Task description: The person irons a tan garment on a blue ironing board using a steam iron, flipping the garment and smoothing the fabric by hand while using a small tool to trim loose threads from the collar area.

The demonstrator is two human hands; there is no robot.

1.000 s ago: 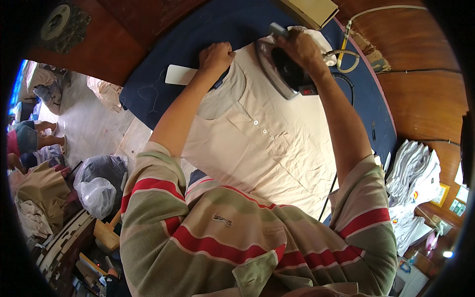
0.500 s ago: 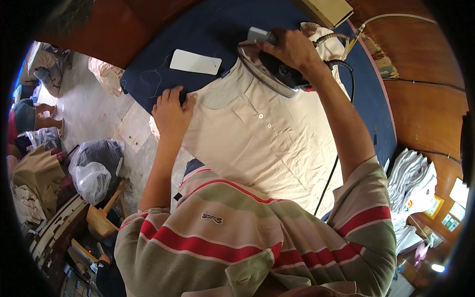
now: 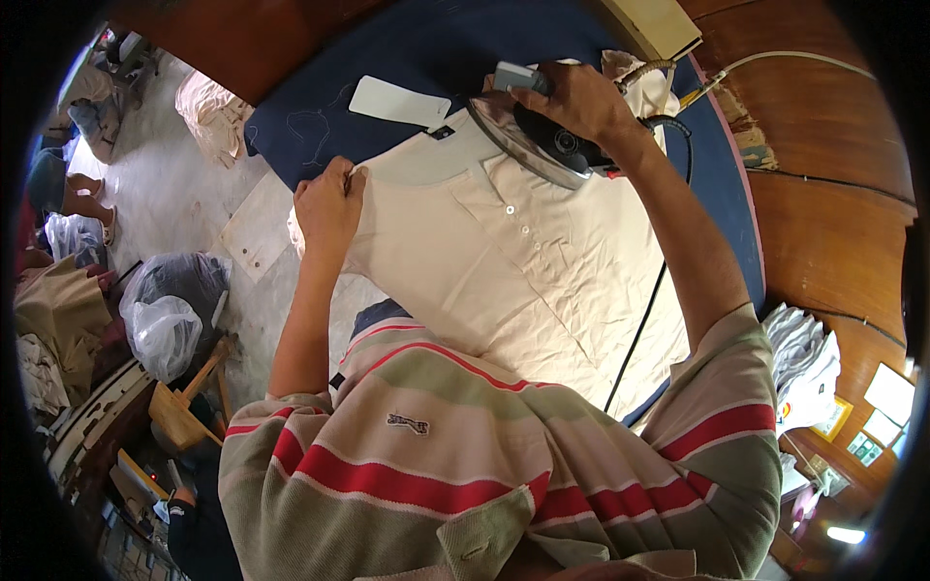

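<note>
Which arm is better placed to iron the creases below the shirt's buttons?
Probably the right grip, since it holds the iron over the beige shirt, near the buttons. The left grip is at the shirt's edge.

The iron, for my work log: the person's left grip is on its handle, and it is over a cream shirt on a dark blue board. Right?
Wrong side: the head view shows the right grip on the iron. It is over a cream shirt on a dark blue board.

The shirt (image 3: pixel 436 242) lies on the board (image 3: pixel 426 48), the card (image 3: pixel 395 102) left of the iron (image 3: pixel 554 134).
</note>
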